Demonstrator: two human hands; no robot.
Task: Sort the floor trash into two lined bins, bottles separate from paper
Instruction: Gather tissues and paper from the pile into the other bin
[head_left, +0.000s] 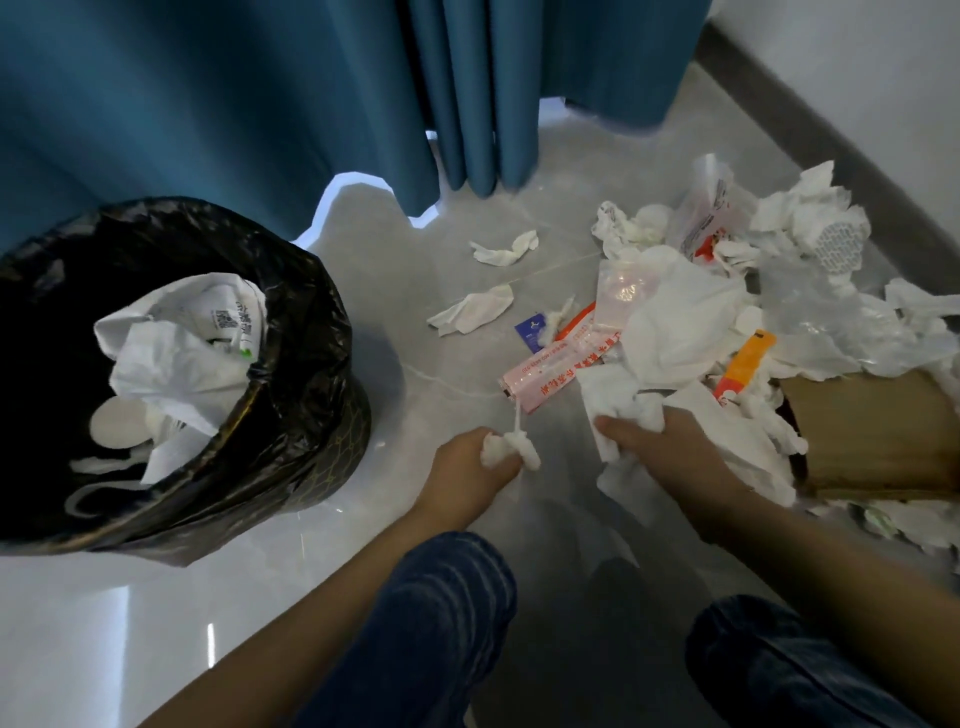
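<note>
The left hand (475, 460) has its grip curled around a small white tissue wad (511, 449), low over the floor (395, 291). The right hand (657, 441) has its grip closed on a bigger tissue (618, 402) at the near edge of the trash pile (727, 291). This pile lies on the floor at the right: tissues, plastic wrappers, a pink wrapper (558, 371) and cardboard (878, 431). The bin (291, 332) with black liner stands at the left, well apart from the pile, and holds white paper (176, 353). Two loose tissues (475, 309) lie between them. Blue curtains (234, 93) hang behind.
</note>
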